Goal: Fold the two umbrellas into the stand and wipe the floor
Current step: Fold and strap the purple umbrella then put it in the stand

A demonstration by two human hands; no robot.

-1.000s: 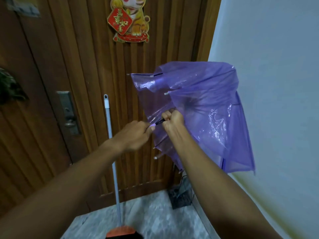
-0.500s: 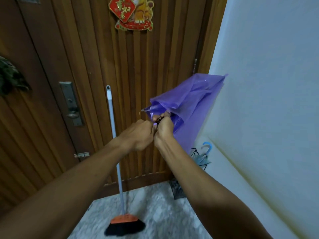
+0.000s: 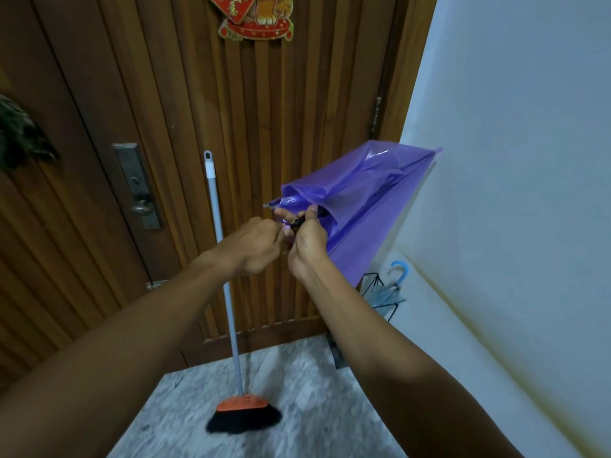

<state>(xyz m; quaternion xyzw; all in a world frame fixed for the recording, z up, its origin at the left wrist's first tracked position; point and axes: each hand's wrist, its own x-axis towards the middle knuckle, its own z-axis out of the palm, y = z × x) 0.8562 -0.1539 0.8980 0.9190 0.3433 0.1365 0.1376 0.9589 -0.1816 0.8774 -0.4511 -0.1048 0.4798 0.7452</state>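
Observation:
A purple umbrella [image 3: 360, 196] hangs folded in front of the door, its tip pointing up and right toward the white wall. My right hand [image 3: 307, 246] grips its black shaft at the canopy's mouth. My left hand [image 3: 254, 242] is closed on the handle end of the same shaft, touching the right hand. A black wire umbrella stand [image 3: 380, 292] sits on the floor in the corner below, holding a folded clear umbrella with a blue hook handle [image 3: 398, 276]. The stand's lower part is hidden behind my right forearm.
A broom [image 3: 218, 233] with a grey pole and orange-black head leans on the wooden door [image 3: 165, 94]. The door has a metal handle plate [image 3: 137, 186] and a red tiger decoration [image 3: 254, 18]. Grey marbled floor [image 3: 297, 391] lies below; the white wall [image 3: 512, 160] is on the right.
The purple canopy has collapsed from half spread to folded along the shaft. Both hands stayed together on the shaft. The stand and blue-handled umbrella came into view.

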